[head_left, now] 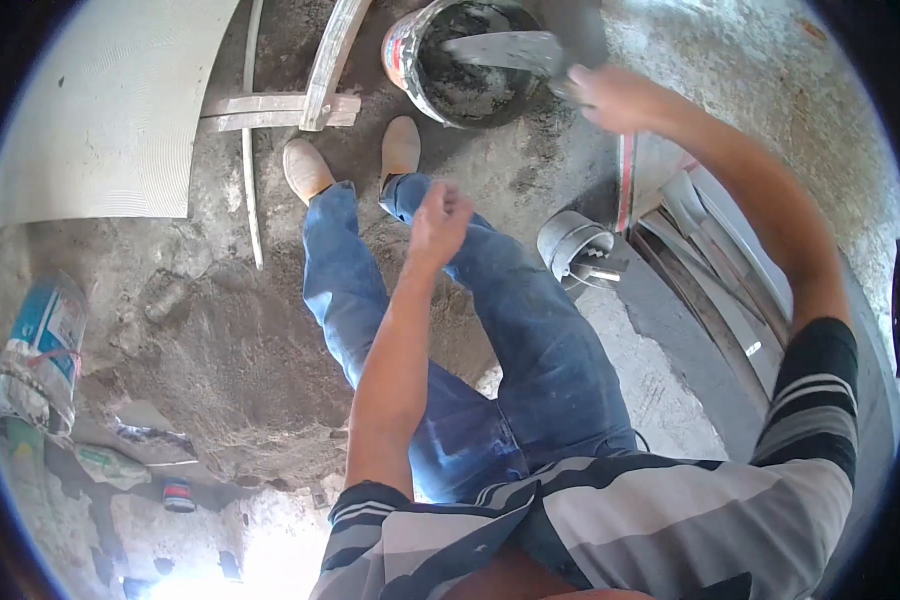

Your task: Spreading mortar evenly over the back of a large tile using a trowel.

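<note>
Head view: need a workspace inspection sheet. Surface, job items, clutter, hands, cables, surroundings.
Surface: rough, stained grey floor.
Job's things: bucket holding dark grey paste; flat-bladed tool over it.
Clutter: small grey pail, long strips, wooden pieces, blue-and-white container.
Hands: right hand grips the tool's handle; left hand curled, nothing visible in it.
Cables: none certain; thin dark loop at the waist, kind unclear.
Surroundings: pale sheet at upper left; bright glare at lower edge.
</note>
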Demonstrator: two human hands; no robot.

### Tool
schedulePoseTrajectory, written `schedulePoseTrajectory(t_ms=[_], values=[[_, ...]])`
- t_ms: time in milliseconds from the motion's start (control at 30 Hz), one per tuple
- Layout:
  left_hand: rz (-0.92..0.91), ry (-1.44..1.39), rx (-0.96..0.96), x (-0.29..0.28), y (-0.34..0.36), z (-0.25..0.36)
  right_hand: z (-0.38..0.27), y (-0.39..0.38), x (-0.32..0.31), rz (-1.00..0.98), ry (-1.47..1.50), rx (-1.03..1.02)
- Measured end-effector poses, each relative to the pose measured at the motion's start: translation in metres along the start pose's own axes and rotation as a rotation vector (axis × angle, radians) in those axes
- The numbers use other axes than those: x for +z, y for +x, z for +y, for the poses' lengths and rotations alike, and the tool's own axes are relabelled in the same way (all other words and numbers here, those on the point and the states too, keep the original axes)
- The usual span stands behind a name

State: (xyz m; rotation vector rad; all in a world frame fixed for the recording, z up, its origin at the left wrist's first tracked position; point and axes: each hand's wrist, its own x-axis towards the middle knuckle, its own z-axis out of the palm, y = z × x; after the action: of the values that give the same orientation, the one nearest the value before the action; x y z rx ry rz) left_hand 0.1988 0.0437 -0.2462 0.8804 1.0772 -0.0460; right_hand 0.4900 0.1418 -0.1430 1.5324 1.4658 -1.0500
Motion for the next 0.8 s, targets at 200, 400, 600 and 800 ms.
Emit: schedulePoseTrajectory(t_ms=[200,400,600,800], values=[[-0.111,0.047,0.012,0.011,0.005,0.010,-0.072,0.081,0.072,-0.009,0.021,0.097],[-0.113,0.090,-0.002,-0.009,0.003,0.003,-0.052,0.002,0.032,-0.158,-0.147,0.028],[-0.149,0.049,0.026,0.010,0.012,0.006,-0.052,0.082,0.001,-0.259,0.160,0.145],[-0.150,0.071,-0.010,-0.002,0.009,0.005,-0.083,0.060,0.072,0.000,0.222,0.190]])
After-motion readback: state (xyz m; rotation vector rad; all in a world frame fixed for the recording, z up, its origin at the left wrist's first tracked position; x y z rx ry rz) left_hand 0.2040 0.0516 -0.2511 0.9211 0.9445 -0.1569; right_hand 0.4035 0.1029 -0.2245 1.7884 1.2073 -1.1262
